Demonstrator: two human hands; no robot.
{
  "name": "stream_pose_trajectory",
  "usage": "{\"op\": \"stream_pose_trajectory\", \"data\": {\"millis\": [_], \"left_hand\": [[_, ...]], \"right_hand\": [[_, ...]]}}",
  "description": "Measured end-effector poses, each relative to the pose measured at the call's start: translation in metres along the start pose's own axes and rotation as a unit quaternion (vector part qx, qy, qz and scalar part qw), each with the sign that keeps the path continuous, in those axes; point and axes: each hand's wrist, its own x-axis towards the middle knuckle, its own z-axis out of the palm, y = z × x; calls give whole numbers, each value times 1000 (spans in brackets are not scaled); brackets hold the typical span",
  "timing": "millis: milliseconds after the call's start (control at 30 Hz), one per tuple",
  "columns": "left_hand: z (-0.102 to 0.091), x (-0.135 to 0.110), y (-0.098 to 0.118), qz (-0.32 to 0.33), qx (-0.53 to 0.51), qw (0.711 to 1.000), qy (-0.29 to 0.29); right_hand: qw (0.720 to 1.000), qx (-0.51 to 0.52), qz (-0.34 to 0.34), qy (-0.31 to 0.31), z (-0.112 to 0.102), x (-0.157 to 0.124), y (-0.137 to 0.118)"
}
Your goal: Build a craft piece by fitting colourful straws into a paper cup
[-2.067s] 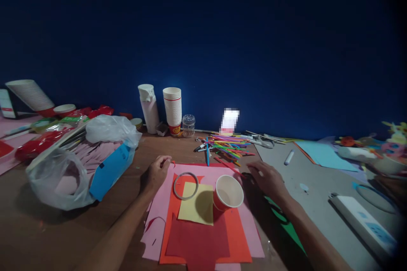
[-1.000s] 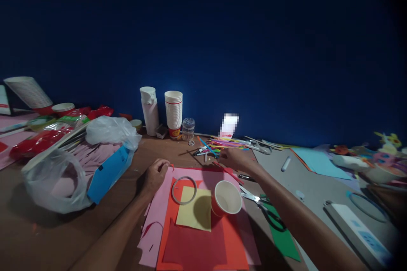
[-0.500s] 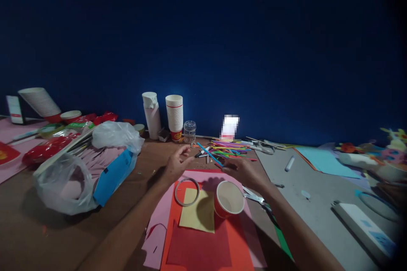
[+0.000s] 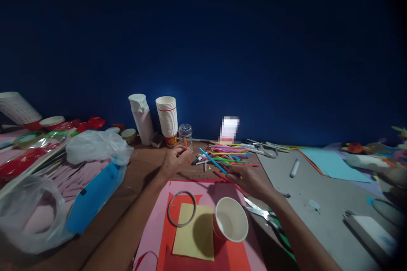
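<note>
My left hand [image 4: 173,161] pinches a thin orange stick [image 4: 186,145], which stands nearly upright between thumb and fingers. Across from it, my right hand [image 4: 243,175] has its fingers closed on a blue stick [image 4: 212,160] slanting up to the left. A red stick [image 4: 220,175] also pokes out at the right fingertips; whether it is gripped cannot be made out. Just beyond both hands lies a loose pile of coloured sticks [image 4: 233,150]. Nearer me, a paper cup [image 4: 231,220] stands on red paper beside a yellow paper square [image 4: 193,241] with a tape ring [image 4: 170,216] overlapping it.
Scissors [image 4: 259,211] lie beneath my right forearm. A stack of paper cups [image 4: 167,118], a white bottle [image 4: 141,123] and a clear jar [image 4: 185,133] stand at the back. Left is a blue box [image 4: 95,197] with plastic bags; right, light-blue paper [image 4: 337,163] and a marker [image 4: 294,167].
My left hand has moved slightly left and now holds the orange stick upright. The right hand keeps the blue stick, and a red one shows beside it. The view has tilted and shifted.
</note>
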Motion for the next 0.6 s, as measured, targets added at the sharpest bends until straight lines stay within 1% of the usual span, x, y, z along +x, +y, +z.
{"op": "stream_pose_trajectory", "data": {"millis": [67, 133, 233, 300, 400, 467, 600], "left_hand": [[-5, 3, -3, -42, -28, 999, 0], [-6, 6, -10, -77, -76, 994, -9], [3, 5, -23, -131, -160, 978, -28], [12, 2, -31, -173, -195, 965, -38], [26, -6, -35, -218, -212, 951, -48], [33, -11, -35, -239, -216, 945, -54], [40, -16, -31, -265, -219, 937, -58]], "right_hand": [[1000, -8, 2, -12, -2, 0, 3], [1000, -28, 4, -11, -5, 0, 3], [995, -103, 14, 7, -7, 2, -1], [984, -171, 32, 24, -8, 3, -3], [967, -247, 47, 28, -6, 3, -3], [959, -277, 53, 18, -5, 2, -1], [942, -321, 95, -3, -4, 2, 3]]}}
